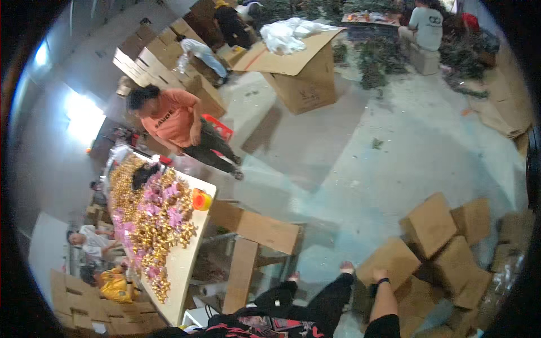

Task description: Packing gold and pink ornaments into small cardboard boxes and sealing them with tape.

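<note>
Right hand is placed at open brown cardboard box, lower right; whether it is gripped cannot be told. Left hand is not seen. Flaps are opened, unclosed; shiny gold bauble clusters are left piled, lower left.

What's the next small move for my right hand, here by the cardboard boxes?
I'd probably firm up your right hand on the nearest brown box before shifting it: the hand is at that box, its grip is unclear, and other cardboard boxes crowd close beside it.
</note>
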Available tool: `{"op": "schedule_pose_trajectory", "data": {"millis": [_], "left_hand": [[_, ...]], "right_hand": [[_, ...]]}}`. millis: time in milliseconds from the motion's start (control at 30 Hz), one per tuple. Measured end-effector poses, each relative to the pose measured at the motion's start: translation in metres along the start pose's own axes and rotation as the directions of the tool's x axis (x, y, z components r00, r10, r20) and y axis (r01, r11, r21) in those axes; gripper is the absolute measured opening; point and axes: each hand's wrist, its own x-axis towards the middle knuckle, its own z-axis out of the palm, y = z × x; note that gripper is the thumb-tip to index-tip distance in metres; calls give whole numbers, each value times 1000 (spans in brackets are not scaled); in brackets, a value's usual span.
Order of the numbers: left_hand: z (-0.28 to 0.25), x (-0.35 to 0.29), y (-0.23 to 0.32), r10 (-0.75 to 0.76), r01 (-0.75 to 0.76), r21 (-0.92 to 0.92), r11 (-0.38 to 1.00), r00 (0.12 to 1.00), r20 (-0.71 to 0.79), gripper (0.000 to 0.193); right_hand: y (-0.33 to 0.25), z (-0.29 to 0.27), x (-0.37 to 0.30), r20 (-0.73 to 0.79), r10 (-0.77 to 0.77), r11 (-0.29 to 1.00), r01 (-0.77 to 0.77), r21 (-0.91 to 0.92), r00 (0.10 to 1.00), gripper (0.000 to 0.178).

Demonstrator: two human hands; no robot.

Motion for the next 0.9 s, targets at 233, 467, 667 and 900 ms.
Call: {"op": "schedule_pose_trajectory", "data": {"millis": [233, 467, 667, 900], "left_hand": [[100, 27, 125, 513, -303, 460, 835, 732, -448, 26], [112, 131, 10, 483, -233, 527, 817, 776, -406, 26], [109, 151, -7, 337, -66, 551, 832, 849, -406, 20], [78, 26, 29, -239, -255, -657, 709, 790, -564, 12]], "right_hand": [[174, -97, 133, -452, 144, 942, -261, -209, 881, 63], [61, -146, 174, -411, 255, 960, -279, 2, 875, 74], [9, -99, 139, -193, 74, 994, -88, -63, 978, 42], [-44, -81, 16, -295, -191, 969, 133, -207, 936, 24]]}}
